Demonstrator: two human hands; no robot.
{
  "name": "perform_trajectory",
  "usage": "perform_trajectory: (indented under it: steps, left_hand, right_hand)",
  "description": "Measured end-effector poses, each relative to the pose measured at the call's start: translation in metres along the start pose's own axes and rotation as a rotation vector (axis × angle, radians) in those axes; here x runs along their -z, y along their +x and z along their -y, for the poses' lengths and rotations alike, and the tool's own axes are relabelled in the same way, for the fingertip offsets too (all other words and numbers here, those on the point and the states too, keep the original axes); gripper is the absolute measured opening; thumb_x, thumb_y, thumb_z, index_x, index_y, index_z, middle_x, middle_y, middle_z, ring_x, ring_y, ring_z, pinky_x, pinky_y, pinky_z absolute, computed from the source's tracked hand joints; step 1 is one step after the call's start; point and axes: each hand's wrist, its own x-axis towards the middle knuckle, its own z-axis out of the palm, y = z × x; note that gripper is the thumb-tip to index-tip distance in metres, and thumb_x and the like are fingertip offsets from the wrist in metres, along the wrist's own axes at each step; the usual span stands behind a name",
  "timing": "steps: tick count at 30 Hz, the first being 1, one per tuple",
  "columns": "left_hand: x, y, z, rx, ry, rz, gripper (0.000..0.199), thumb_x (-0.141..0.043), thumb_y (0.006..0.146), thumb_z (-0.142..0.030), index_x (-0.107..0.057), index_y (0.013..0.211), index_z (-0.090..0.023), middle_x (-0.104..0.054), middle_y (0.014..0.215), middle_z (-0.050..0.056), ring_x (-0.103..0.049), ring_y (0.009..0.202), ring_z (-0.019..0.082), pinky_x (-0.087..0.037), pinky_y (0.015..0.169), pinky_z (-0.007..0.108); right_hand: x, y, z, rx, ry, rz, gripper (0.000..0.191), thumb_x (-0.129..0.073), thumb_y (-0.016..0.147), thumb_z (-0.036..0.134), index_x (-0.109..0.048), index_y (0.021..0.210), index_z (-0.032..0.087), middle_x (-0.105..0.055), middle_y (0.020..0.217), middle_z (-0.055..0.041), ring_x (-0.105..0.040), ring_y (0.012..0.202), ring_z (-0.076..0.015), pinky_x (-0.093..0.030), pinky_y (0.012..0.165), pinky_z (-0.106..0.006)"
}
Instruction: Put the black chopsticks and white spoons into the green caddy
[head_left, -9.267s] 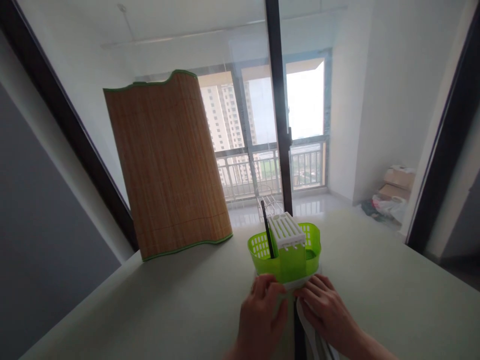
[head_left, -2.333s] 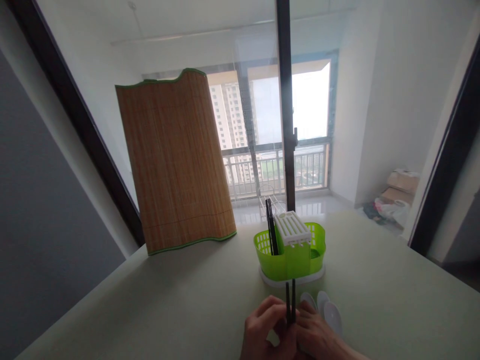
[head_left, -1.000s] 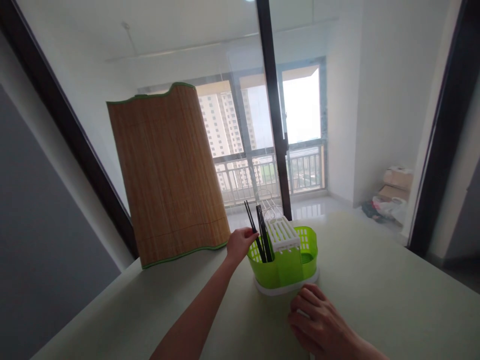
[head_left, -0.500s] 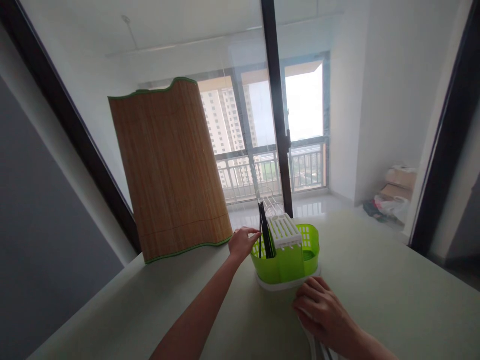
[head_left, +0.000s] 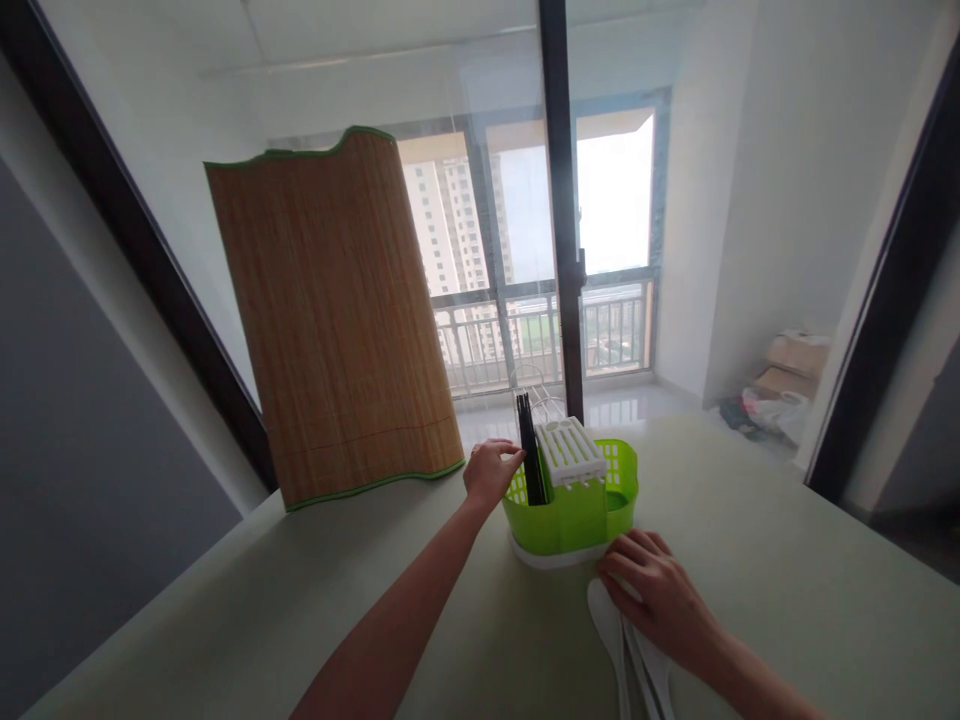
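Note:
A bright green utensil basket (head_left: 577,525) with a white base stands on the table. Several black chopsticks (head_left: 534,460) lean upright in its left compartment. My left hand (head_left: 491,472) pinches at the chopsticks' left side, thumb and finger together. A white slotted rack (head_left: 571,450) with small hooks sits on the basket's middle. My right hand (head_left: 654,585) has its fingers bent against the front right of the base, covering that part of the rim. Below this hand lie white spoons (head_left: 604,610), partly hidden by it.
A brown bamboo mat (head_left: 337,330) with green edging stands on the pale table (head_left: 300,600) at the left. Behind the table is a glass door with a dark frame (head_left: 562,200). Beyond it, boxes and bags (head_left: 787,390) rest on the floor at right.
My right hand has moved forward to the basket's base, uncovering a spoon's head. The chopstick that stood apart at the left now sits against the others, with my left hand following it.

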Motion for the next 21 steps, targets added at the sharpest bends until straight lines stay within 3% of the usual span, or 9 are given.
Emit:
perform_trajectory:
  steps: [3, 5, 7, 9, 11, 15, 18, 21]
  left_hand:
    - [0.005, -0.011, 0.0, -0.023, -0.038, -0.088, 0.025, -0.061, 0.084, -0.037, -0.072, 0.102, -0.024, -0.065, 0.12, 0.004, -0.057, 0.109, 0.021, -0.048, 0.084, 0.03]
    - [0.01, -0.026, -0.002, -0.069, -0.103, -0.228, 0.027, -0.056, 0.087, -0.033, -0.069, 0.108, -0.023, -0.061, 0.12, 0.006, -0.056, 0.107, 0.019, -0.049, 0.082, 0.027]
    - [0.012, -0.049, -0.004, -0.134, -0.18, -0.367, 0.022, -0.053, 0.088, -0.031, -0.068, 0.103, -0.022, -0.061, 0.112, 0.006, -0.058, 0.094, 0.016, -0.05, 0.073, 0.024]
    - [0.01, -0.08, -0.005, -0.192, -0.237, -0.394, 0.018, -0.051, 0.088, -0.03, -0.066, 0.095, -0.022, -0.062, 0.101, 0.004, -0.055, 0.076, 0.013, -0.047, 0.065, 0.023]
    - [0.0, -0.114, -0.003, -0.213, -0.284, -0.293, 0.015, -0.049, 0.089, -0.028, -0.063, 0.09, -0.022, -0.06, 0.089, 0.002, -0.051, 0.064, 0.011, -0.044, 0.061, 0.023]
    - [-0.034, -0.169, 0.004, -0.123, -0.397, 0.033, 0.011, -0.048, 0.087, -0.027, -0.059, 0.084, -0.024, -0.058, 0.073, 0.001, -0.05, 0.06, 0.013, -0.04, 0.057, 0.026]
    - [-0.056, -0.186, 0.006, -0.004, -0.469, 0.256, 0.007, -0.052, 0.082, -0.027, -0.059, 0.084, -0.025, -0.055, 0.063, 0.0, -0.048, 0.056, 0.015, -0.037, 0.054, 0.03]
    - [-0.066, -0.185, 0.004, 0.078, -0.494, 0.343, 0.008, -0.056, 0.079, -0.032, -0.055, 0.073, -0.026, -0.055, 0.059, 0.0, -0.048, 0.055, 0.017, -0.035, 0.054, 0.033]
  right_hand:
    - [0.001, -0.001, -0.012, -0.08, -0.073, -0.028, 0.013, -0.051, 0.092, 0.02, -0.063, 0.09, 0.023, -0.063, 0.085, -0.0038, -0.055, 0.084, -0.0219, -0.04, 0.076, -0.035]
    - [0.002, -0.002, -0.021, -0.135, -0.099, -0.031, 0.014, -0.051, 0.092, 0.02, -0.064, 0.089, 0.023, -0.063, 0.085, -0.0039, -0.055, 0.084, -0.0224, -0.041, 0.075, -0.035]
    - [0.003, -0.003, -0.025, -0.17, -0.093, -0.018, 0.014, -0.051, 0.092, 0.021, -0.064, 0.088, 0.023, -0.063, 0.085, -0.0038, -0.054, 0.084, -0.0227, -0.041, 0.076, -0.036]
    - [0.004, -0.003, -0.024, -0.173, -0.071, 0.016, 0.012, -0.053, 0.092, 0.023, -0.065, 0.088, 0.024, -0.063, 0.087, -0.0036, -0.054, 0.086, -0.023, -0.041, 0.078, -0.037]
    - [0.002, -0.003, -0.017, -0.155, -0.056, 0.052, 0.008, -0.058, 0.09, 0.027, -0.065, 0.089, 0.025, -0.063, 0.09, -0.0032, -0.054, 0.089, -0.0235, -0.04, 0.08, -0.039]
    - [-0.009, -0.006, 0.0, -0.144, -0.08, 0.087, 0.008, -0.069, 0.081, 0.032, -0.067, 0.086, 0.027, -0.063, 0.096, -0.0028, -0.053, 0.096, -0.0257, -0.038, 0.086, -0.043]
    - [-0.019, -0.01, 0.004, -0.161, -0.098, 0.092, 0.005, -0.07, 0.077, 0.026, -0.068, 0.081, 0.027, -0.063, 0.092, -0.0032, -0.053, 0.095, -0.0266, -0.038, 0.087, -0.045]
    - [-0.025, -0.012, 0.002, -0.164, -0.063, 0.076, 0.005, -0.065, 0.079, 0.02, -0.067, 0.078, 0.025, -0.063, 0.09, -0.0026, -0.054, 0.092, -0.0252, -0.039, 0.085, -0.044]
